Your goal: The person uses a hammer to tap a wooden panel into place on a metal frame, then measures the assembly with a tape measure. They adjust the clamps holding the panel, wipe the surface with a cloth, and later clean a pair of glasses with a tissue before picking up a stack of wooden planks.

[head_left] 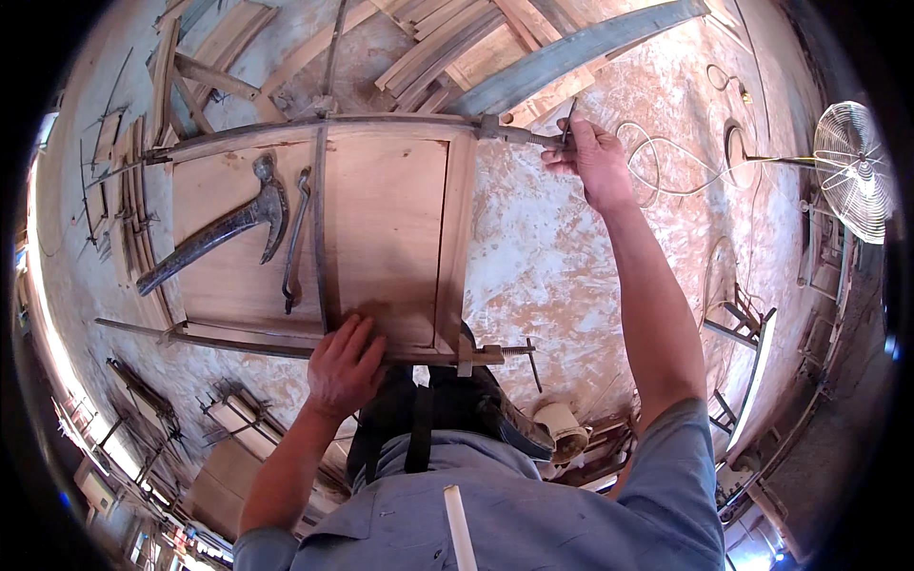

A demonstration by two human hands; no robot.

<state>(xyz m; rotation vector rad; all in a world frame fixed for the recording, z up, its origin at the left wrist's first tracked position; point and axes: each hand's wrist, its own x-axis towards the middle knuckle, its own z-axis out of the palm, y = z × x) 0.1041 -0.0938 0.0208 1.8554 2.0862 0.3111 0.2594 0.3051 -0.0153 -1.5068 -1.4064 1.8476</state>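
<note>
A framed wooden panel (381, 219) lies flat before me, held between a far bar clamp (400, 122) and a near bar clamp (248, 344). Another metal bar (321, 219) crosses its middle. My right hand (592, 157) is closed around the handle at the screw end of the far clamp, beyond the panel's right edge. Flat on the panel's near edge, beside the crossing bar, my left hand (345, 371) rests with its fingers stretched out. A claw hammer (219, 233) and a slim metal wrench (296, 243) lie on the panel's left half.
Planks and wooden frames (447, 48) are piled at the far side, with a long bluish board (581, 57) across them. A wire-caged fan (857, 171) stands at the right, its cable (657, 143) looping over the floor. A bucket (560, 430) sits near my legs.
</note>
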